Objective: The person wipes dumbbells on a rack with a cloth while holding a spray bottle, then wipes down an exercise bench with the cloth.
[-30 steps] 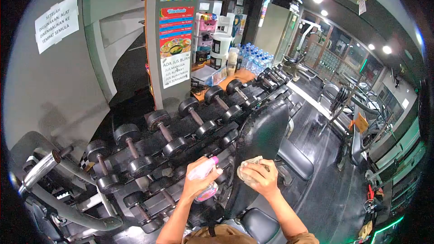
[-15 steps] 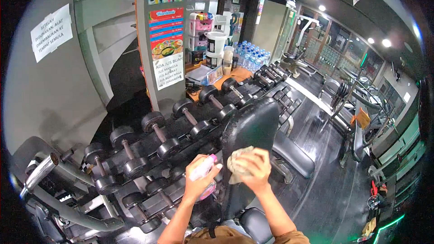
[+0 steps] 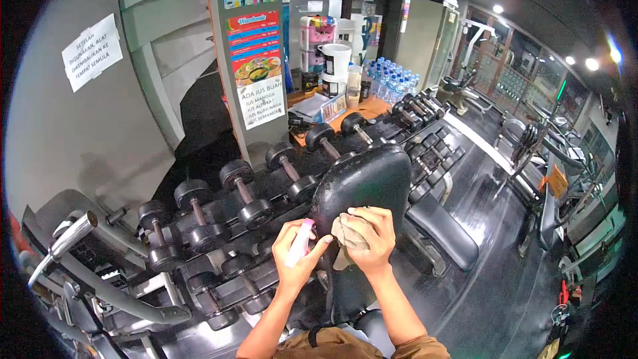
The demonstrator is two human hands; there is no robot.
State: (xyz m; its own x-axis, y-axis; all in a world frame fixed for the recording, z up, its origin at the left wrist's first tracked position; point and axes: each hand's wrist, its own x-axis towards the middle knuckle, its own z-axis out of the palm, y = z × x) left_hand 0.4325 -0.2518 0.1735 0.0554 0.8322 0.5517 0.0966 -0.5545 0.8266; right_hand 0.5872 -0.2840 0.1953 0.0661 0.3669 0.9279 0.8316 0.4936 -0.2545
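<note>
My left hand [image 3: 292,267] is wrapped round a pink-and-white bottle [image 3: 300,244], its pink top pointing up and away from me. Bunched in the fingers of my right hand [image 3: 376,242] is a greyish-beige cloth [image 3: 350,233], which overlaps the front of the black padded backrest [image 3: 365,176] of an exercise bench. The backrest stands upright right before me, with a worn, shiny top edge. Both hands are close together, the bottle just left of the cloth. The palm hides much of the bottle's lower part.
Behind the bench, a rack carries several black dumbbells [image 3: 244,193]. Another flat bench pad [image 3: 444,231] lies to the right. Metal machine tubing [image 3: 70,236] juts in at left. A counter holds water bottles [image 3: 392,80] and white tubs [image 3: 334,60] beyond a pillar [image 3: 256,143].
The view has swung left, so the room shifts rightward. My right hand with the cloth sits slightly higher in view. The bottle is turned, its pink lower end now out of sight.
</note>
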